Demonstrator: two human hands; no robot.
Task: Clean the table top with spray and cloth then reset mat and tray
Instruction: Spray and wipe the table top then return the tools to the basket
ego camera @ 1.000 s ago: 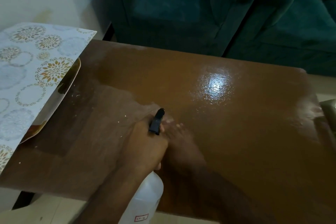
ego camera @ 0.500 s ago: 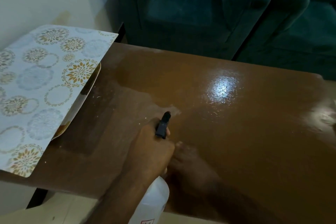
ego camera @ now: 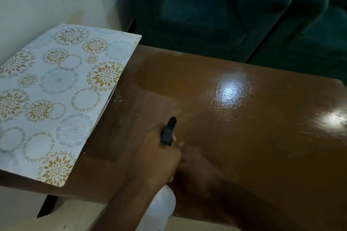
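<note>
Spraying: your left hand (ego camera: 154, 157) clenched the bottle (ego camera: 168, 131), aimed toward 1 o'clock.
Remaining: the table (ego camera: 253, 155) awaited wiping; the mat (ego camera: 56, 90) sat unreset at 9 o'clock.

Head camera looks down, close over the table top (ego camera: 234, 137), seemingly tilted.

Table top (ego camera: 244, 146) open centre and right; mat (ego camera: 56, 99) covers left end.

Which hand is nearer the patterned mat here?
Left. The left hand, gripping the spray bottle, is just right of the mat; the blurred right hand lies farther right on the table.
</note>
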